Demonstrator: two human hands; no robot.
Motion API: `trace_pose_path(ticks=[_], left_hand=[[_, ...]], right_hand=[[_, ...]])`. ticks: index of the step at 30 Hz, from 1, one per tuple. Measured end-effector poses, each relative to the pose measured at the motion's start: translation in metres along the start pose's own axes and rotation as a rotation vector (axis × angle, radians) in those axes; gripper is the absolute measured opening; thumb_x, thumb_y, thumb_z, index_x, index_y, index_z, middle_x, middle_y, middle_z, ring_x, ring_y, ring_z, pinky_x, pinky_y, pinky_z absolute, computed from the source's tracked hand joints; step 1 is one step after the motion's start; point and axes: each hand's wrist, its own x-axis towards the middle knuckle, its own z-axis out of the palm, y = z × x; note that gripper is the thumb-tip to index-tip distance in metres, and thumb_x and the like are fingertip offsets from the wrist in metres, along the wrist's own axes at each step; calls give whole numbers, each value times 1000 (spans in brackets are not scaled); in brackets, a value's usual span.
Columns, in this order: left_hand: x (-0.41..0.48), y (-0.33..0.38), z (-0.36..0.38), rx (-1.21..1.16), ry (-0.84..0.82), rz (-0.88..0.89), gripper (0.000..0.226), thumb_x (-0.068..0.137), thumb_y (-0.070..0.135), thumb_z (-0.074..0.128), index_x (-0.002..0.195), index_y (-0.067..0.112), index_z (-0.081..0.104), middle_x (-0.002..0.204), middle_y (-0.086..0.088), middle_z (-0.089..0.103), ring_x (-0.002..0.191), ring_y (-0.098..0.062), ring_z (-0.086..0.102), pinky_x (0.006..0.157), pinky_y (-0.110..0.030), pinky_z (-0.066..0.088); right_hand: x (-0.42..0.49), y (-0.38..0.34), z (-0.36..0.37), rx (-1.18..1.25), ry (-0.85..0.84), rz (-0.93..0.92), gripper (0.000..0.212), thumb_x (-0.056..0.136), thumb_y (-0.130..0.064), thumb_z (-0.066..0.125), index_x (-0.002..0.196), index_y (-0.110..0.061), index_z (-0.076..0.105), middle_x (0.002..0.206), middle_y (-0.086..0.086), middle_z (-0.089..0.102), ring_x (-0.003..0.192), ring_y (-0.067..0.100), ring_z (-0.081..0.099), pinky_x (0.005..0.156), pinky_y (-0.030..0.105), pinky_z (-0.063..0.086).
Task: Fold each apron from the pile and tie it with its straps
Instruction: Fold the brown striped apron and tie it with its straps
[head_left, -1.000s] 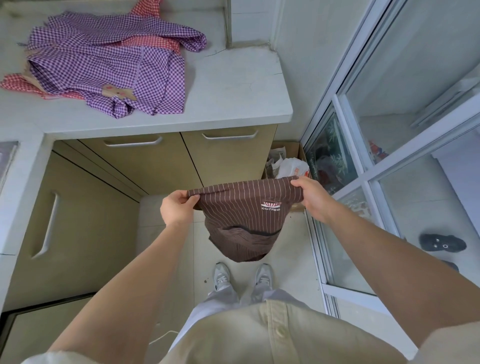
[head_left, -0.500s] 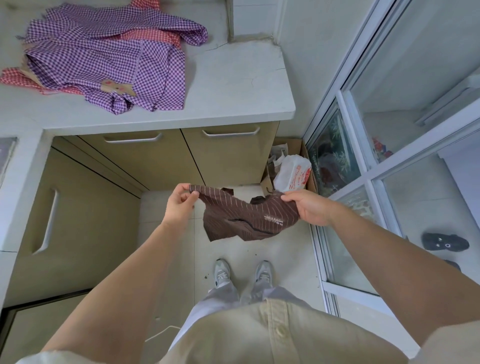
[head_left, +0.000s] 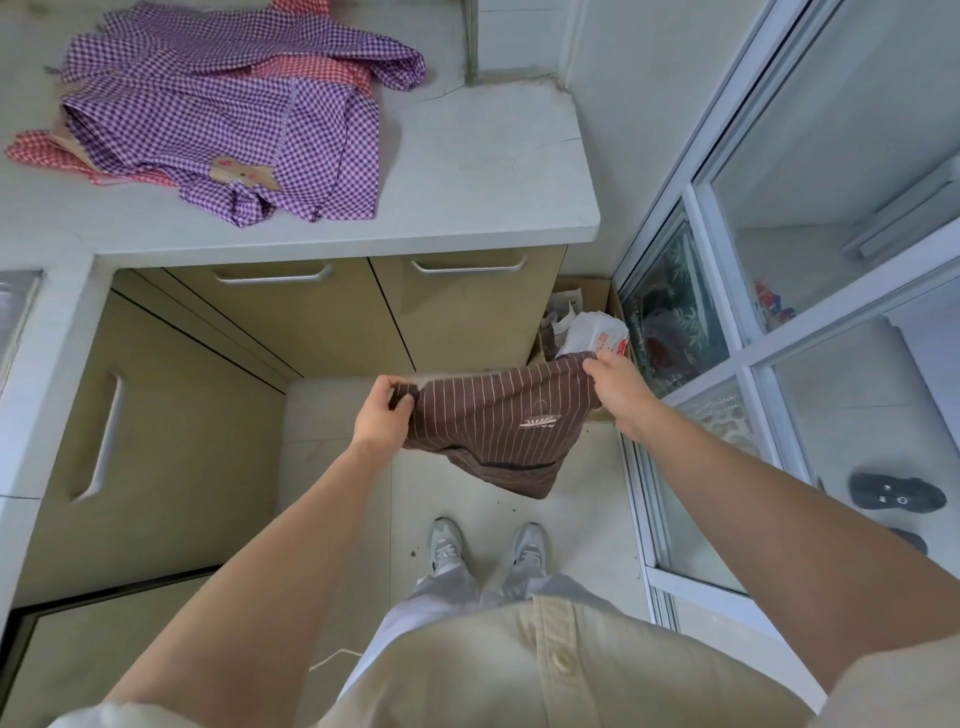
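Note:
A brown apron with thin white stripes and a small white logo (head_left: 498, 426) hangs stretched in the air over the floor, in front of the cabinets. My left hand (head_left: 382, 413) pinches its upper left corner. Its upper right corner is gripped by my right hand (head_left: 621, 395). The lower part of the apron droops in loose folds below the taut top edge. On the white countertop (head_left: 483, 171) at the upper left lies a pile of purple checked aprons (head_left: 223, 109) with red checked cloth (head_left: 47, 156) showing under it.
Beige cabinets with metal handles (head_left: 467, 267) stand under the L-shaped counter. A cardboard box (head_left: 587, 291) with a white bag (head_left: 597, 332) sits in the corner by the glass sliding door (head_left: 727, 364). Dark slippers (head_left: 896, 496) lie beyond the glass. My shoes (head_left: 447, 545) stand on the tiled floor.
Half a second ago the apron sagged slack and crumpled between my hands. Now my hands have moved apart and pulled its top edge taut again, as it was one second ago.

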Motion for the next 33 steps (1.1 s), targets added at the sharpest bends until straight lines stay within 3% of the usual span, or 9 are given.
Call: trace_pose_path(ticks=[4, 8, 13, 16, 19, 22, 25, 29, 33], left_hand=[[-7, -17, -8, 147, -155, -235, 32, 92, 12, 64, 124, 12, 58, 115, -15, 64, 90, -25, 63, 71, -30, 53], [-5, -3, -26, 236, -115, -144, 28, 92, 14, 65, 119, 10, 67, 120, -12, 66, 102, -24, 62, 85, -27, 47], [6, 68, -38, -113, 362, 256, 18, 96, 17, 60, 114, 18, 64, 111, 1, 69, 105, -13, 65, 95, -30, 51], [2, 86, -32, -223, 454, 388, 10, 99, 14, 52, 106, 19, 58, 98, 7, 65, 91, -9, 64, 85, -22, 51], [8, 51, -29, 135, 160, 309, 13, 98, 13, 53, 109, 15, 59, 97, 1, 66, 89, -18, 66, 79, -30, 55], [-6, 3, -37, 862, -561, -62, 27, 95, 14, 58, 121, 9, 61, 97, -1, 65, 92, -21, 68, 76, -27, 58], [-27, -18, -45, 753, -841, -374, 38, 96, 13, 58, 134, 11, 54, 106, -6, 66, 84, -15, 68, 69, -23, 58], [-13, -18, -42, 646, -558, -241, 31, 98, 10, 53, 130, 6, 54, 106, -15, 67, 79, -21, 66, 60, -24, 56], [-5, -1, -36, 307, 107, 101, 16, 100, 10, 51, 115, 9, 56, 103, -12, 67, 79, -27, 68, 69, -34, 54]], right_hand=[[-1, 17, -3, -306, -185, 131, 24, 102, -18, 41, 108, -2, 58, 113, 23, 64, 98, 29, 61, 91, 38, 50], [-8, 17, -13, -457, -316, 275, 22, 101, -20, 49, 110, -3, 59, 111, 12, 67, 102, 23, 66, 96, 43, 53], [-9, -68, -11, -74, 186, -417, 20, 104, -24, 41, 90, -15, 52, 78, -1, 52, 71, 11, 49, 69, 31, 43], [-18, -98, -2, 79, 296, -575, 17, 104, -22, 41, 95, -12, 50, 76, -2, 46, 67, 11, 43, 62, 27, 36], [-16, -75, 5, -239, 121, -469, 18, 103, -21, 41, 98, -8, 53, 82, 0, 51, 75, 14, 50, 62, 27, 37], [-21, -22, 0, -822, -519, 71, 17, 102, -17, 46, 107, -8, 59, 108, 9, 63, 103, 24, 59, 79, 33, 49], [-38, 6, -2, -729, -841, 520, 30, 101, -9, 49, 130, -1, 52, 132, 19, 59, 111, 27, 61, 101, 39, 49], [-24, 2, -1, -751, -579, 241, 27, 102, -13, 49, 125, -2, 55, 127, 17, 61, 113, 27, 62, 92, 33, 53], [-12, -12, -1, -468, -79, -171, 23, 102, -18, 46, 109, -2, 61, 106, 21, 65, 106, 40, 61, 86, 44, 50]])
